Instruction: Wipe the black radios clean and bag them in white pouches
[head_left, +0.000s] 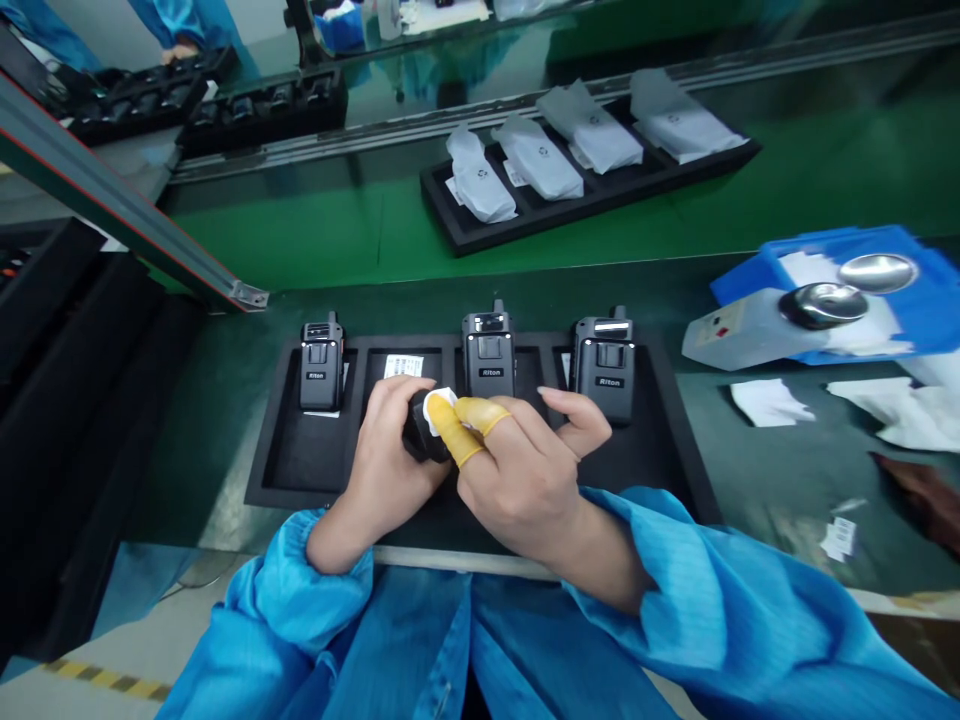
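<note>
My left hand (386, 450) is closed around a small black two-way radio (421, 432), held just above a black foam tray (274, 455). My right hand (525, 460) wears yellow finger cots on two fingers and presses a small white wipe (437, 408) against the radio's top end. Three more black radios stand upright in the tray's slots: one at the left (322, 363), one in the middle (488, 353), one at the right (604, 366). A white label (403, 365) lies in the open slot behind my left hand.
A second black tray (480, 235) with several grey bagged items lies on the green conveyor beyond. A blue bin (930, 290) with white sheets and metal domes sits at the right, with loose white wipes (769, 402) nearby. Dark trays (262, 110) stand far left.
</note>
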